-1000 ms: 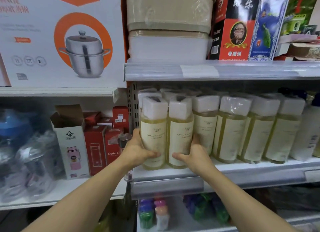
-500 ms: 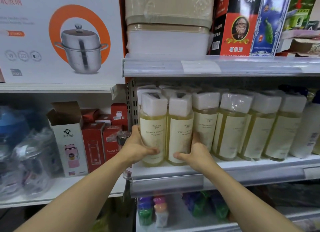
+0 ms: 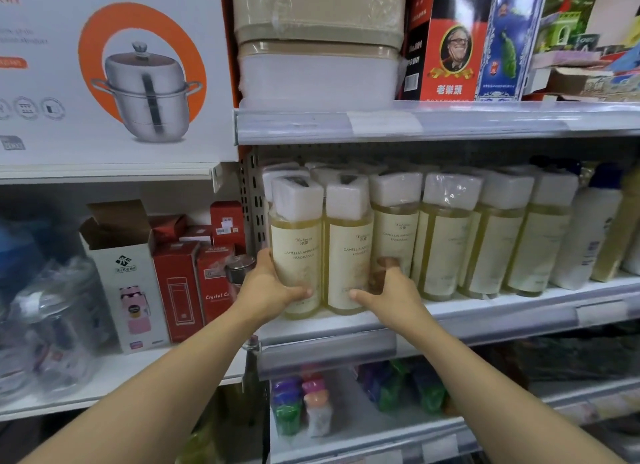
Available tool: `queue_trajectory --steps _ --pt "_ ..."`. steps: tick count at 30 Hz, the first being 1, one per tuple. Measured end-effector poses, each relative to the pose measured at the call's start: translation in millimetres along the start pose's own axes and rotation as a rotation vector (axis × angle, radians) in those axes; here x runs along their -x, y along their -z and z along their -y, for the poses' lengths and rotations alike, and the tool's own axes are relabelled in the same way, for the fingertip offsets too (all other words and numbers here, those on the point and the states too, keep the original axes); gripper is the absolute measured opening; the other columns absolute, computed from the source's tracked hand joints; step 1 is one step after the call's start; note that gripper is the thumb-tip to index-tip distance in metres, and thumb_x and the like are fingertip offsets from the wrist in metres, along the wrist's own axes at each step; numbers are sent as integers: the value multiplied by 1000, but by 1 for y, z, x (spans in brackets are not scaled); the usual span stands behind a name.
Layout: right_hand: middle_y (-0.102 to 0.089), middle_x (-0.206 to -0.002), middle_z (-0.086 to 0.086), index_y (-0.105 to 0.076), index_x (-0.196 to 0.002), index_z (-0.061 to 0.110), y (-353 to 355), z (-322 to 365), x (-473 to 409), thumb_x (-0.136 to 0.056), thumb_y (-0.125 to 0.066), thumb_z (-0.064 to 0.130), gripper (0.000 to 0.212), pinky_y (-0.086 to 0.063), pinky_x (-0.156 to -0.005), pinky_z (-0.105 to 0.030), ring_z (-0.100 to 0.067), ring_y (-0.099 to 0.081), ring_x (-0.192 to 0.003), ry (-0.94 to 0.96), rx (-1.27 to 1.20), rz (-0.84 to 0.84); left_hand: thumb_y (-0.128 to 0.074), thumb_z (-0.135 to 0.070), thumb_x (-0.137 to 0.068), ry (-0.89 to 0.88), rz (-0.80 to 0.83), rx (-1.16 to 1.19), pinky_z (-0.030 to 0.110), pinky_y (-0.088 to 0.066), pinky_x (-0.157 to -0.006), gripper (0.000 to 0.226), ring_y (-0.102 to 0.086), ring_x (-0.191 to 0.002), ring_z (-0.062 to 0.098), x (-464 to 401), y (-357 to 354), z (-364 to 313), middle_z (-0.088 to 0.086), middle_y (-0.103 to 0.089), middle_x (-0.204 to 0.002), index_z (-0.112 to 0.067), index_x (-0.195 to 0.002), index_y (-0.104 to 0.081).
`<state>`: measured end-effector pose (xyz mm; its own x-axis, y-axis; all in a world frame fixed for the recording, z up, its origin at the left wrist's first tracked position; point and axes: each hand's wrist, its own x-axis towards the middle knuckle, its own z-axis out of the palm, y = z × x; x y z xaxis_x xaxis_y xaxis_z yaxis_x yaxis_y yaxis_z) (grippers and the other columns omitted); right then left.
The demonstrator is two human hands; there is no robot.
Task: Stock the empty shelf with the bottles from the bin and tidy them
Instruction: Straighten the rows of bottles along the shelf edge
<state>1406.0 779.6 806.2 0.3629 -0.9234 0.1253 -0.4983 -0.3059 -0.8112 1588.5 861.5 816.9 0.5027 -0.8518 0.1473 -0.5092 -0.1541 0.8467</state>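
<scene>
Two bottles at the front left end of the shelf (image 3: 485, 302) are being handled, both upright w/ bases on the shelf, touching side by side. Left hand (image 3: 268, 287) grips the left bottle (image 3: 297, 252) low down, thumb across its front label, fingers wrapped round the far side. Right hand (image 3: 388, 292) grips the right bottle (image 3: 348, 252) the same way, thumb on the front near the base, fingers reaching behind between it and the next bottle in the row (image 3: 485, 235). That row runs rightward along the shelf, approx. four more of the same pale-yellow bottles w/ white plastic-wrapped caps, more caps visible behind them. At the shelf's right end stands a white bottle (image 3: 588, 242). Above the shelf: stacked beige and white containers (image 3: 318, 41) and a red box (image 3: 446, 48). Left of the shelf, a big box w/ a steel pot picture (image 3: 114, 69); below that, red cartons (image 3: 180, 283) and a white carton (image 3: 128, 290).
</scene>
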Motion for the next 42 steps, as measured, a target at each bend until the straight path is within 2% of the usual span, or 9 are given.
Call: queue_trajectory --steps 3,6,11,16,20,27,32,38,42 --pt "-46 -141 -5 -32 -142 14 16 -5 9 -82 -73 29 74 -42 -103 -37 -21 -46 -128 -24 10 -82 -82 -19 -70 -3 -89 -22 39 -48 -93 82 -57 -115 25 8 -3 -2 6 -57 -125 -14 -136 -33" --pt "-47 -139 -5 -34 -138 13 35 -14 12 -82 -72 27 68 -43 -105 -40 -22 -47 -127 -14 7 -137 -83 -27 -69 -8 -298 -106 45 -51 -91 76 -56 -110 26 17 -11 -10 9 -52 -124 -12 -128 -37" --pt "-41 -145 -8 -27 -143 13 64 -27 9 -83 -71 30 76 -40 -106 -43 -25 -42 -132 13 37 -165 -81 -29 -72 -69 -513 -206 42 -51 -84 64 -53 -104 21 38 -39 -36 3 -47 -116 -14 -117 -39" --pt "-46 -138 -5 -31 -140 17 82 -38 7 -85 -70 29 69 -43 -101 -36 -19 -46 -125 126 0 -150 -77 -31 -76 -216 -478 -301 28 -43 -72 50 -48 -93 10 53 -86 -67 -9 -44 -105 -23 -109 -39" --pt "-43 -134 -3 -33 -136 18 99 -48 0 -84 -71 27 64 -44 -96 -30 -16 -47 -120 202 -2 -197 -75 -31 -77 -343 -442 -376 18 -36 -77 49 -43 -97 3 47 -110 -92 -13 -44 -108 -24 -116 -45" --pt "-36 -139 -2 -32 -136 16 130 -64 -4 -83 -71 25 66 -42 -100 -30 -17 -43 -126 255 -48 -242 -70 -34 -83 -416 -428 -604 29 -41 -94 60 -47 -116 18 26 -118 -146 1 -48 -127 -21 -133 -40" --pt "-40 -137 -3 -33 -137 16 141 -71 -8 -83 -72 25 67 -41 -99 -29 -17 -45 -124 261 -80 -294 -70 -35 -82 -415 -375 -711 37 -46 -95 69 -46 -124 23 4 -118 -174 3 -35 -144 -23 -139 -34" --pt "-27 -141 -2 -29 -140 16 161 -85 -2 -81 -73 25 74 -33 -98 -24 -16 -38 -127 181 -78 -413 -73 -46 -74 -469 -247 -797 43 -24 -115 91 -25 -139 24 -13 -129 -183 3 -24 -150 -24 -146 -22" --pt "-13 -150 -3 -12 -149 14 193 -105 -8 -78 -76 30 97 -30 -109 -34 -21 -26 -137 93 -56 -411 -79 -55 -63 -433 -178 -842 44 -18 -114 100 -27 -136 27 -30 -127 -204 2 -33 -146 -31 -142 -23"
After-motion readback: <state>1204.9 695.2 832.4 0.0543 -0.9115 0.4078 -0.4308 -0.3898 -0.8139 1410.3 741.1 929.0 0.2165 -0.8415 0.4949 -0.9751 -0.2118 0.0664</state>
